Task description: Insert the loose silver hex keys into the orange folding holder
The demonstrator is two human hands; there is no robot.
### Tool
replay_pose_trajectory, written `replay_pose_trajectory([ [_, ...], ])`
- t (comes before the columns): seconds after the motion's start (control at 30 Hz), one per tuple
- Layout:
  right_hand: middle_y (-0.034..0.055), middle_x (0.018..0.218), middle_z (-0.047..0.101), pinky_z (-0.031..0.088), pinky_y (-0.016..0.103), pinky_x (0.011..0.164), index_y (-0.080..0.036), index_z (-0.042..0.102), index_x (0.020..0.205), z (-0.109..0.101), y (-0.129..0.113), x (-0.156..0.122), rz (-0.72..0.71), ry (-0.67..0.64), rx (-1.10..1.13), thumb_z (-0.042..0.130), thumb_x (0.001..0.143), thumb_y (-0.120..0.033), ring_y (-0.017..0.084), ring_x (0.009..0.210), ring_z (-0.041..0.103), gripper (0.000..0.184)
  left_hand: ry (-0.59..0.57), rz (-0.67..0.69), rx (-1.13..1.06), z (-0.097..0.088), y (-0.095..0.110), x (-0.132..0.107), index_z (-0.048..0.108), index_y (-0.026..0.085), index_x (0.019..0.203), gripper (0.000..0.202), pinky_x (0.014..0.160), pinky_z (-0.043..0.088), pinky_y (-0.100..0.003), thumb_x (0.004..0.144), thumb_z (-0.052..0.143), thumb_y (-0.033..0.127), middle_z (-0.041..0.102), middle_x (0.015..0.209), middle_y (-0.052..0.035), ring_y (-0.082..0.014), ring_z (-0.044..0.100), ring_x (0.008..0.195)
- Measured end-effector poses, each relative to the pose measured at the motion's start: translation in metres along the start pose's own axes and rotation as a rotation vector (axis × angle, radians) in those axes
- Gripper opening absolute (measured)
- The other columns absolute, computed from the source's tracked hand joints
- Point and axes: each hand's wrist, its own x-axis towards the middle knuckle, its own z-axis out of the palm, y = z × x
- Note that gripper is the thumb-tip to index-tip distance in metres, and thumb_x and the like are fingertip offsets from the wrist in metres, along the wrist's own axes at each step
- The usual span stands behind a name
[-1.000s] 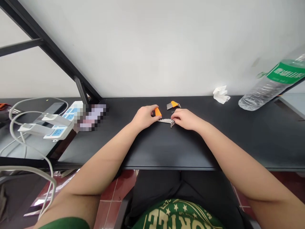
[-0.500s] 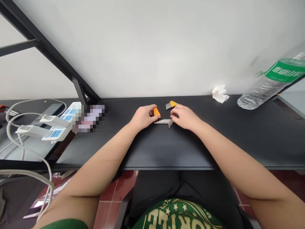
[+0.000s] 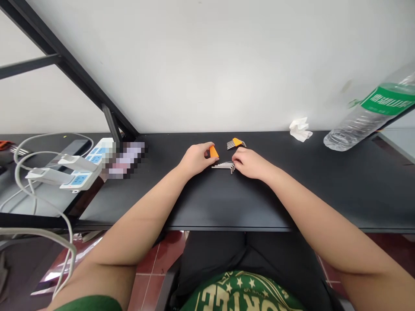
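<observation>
My left hand (image 3: pixel 195 160) pinches an orange plastic hex key holder (image 3: pixel 214 152) between thumb and fingers, just above the dark tabletop. Several loose silver hex keys (image 3: pixel 223 167) lie side by side below it, their short bent ends toward the right. At those bent ends, my right hand (image 3: pixel 252 163) has thumb and fingertips closed on the uppermost hex key; the fingers partly cover it. Beyond the right hand lies a second orange holder (image 3: pixel 237 142) with a row of hex keys in it.
To the left are a power strip (image 3: pixel 99 152) with plugged-in chargers and white cables, a blurred-out item (image 3: pixel 126 160) and a black metal frame (image 3: pixel 112 123). Crumpled tissue (image 3: pixel 300 129) and a large plastic bottle (image 3: pixel 359 121) stand at the right, near the wall.
My right hand has shifted slightly down toward the loose hex keys and away from the second holder, now showing more of it. The left hand keeps its grip; the view has moved slightly.
</observation>
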Motion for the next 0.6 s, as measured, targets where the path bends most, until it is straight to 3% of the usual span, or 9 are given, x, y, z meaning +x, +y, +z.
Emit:
replay_pose_trajectory([
  [0.17, 0.0104, 0.109, 0.065, 0.048, 0.033, 0.082, -0.017, 0.070, 0.097, 0.003, -0.017, -0.003, 0.021, -0.029, -0.033, 0.066, 0.095, -0.031, 0.022, 0.097, 0.062, 0.014, -0.007, 0.004, 0.005, 0.001, -0.001, 0.000, 0.071, 0.024, 0.122, 0.046, 0.075, 0.047, -0.029, 0.082, 0.076, 0.045, 0.073, 0.089, -0.0003, -0.0190, 0.065, 0.079],
  [0.37, 0.0118, 0.109, 0.064, 0.048, 0.035, 0.081, -0.017, 0.066, 0.093, 0.011, -0.021, 0.002, 0.062, 0.013, -0.111, 0.063, 0.091, -0.028, 0.025, 0.100, 0.061, 0.012, -0.014, 0.009, 0.009, 0.000, 0.000, 0.001, 0.072, 0.024, 0.118, 0.042, 0.072, 0.046, -0.029, 0.082, 0.076, 0.045, 0.070, 0.082, 0.0012, -0.0180, 0.063, 0.075],
  [0.6, 0.0123, 0.111, 0.065, 0.047, 0.036, 0.079, -0.017, 0.068, 0.094, -0.010, 0.008, 0.004, 0.156, -0.030, -0.160, 0.064, 0.088, -0.025, 0.027, 0.101, 0.061, 0.010, -0.050, -0.021, 0.000, -0.001, 0.000, 0.001, 0.069, 0.025, 0.127, 0.049, 0.078, 0.049, -0.031, 0.083, 0.074, 0.045, 0.074, 0.093, -0.0014, -0.0208, 0.067, 0.084],
])
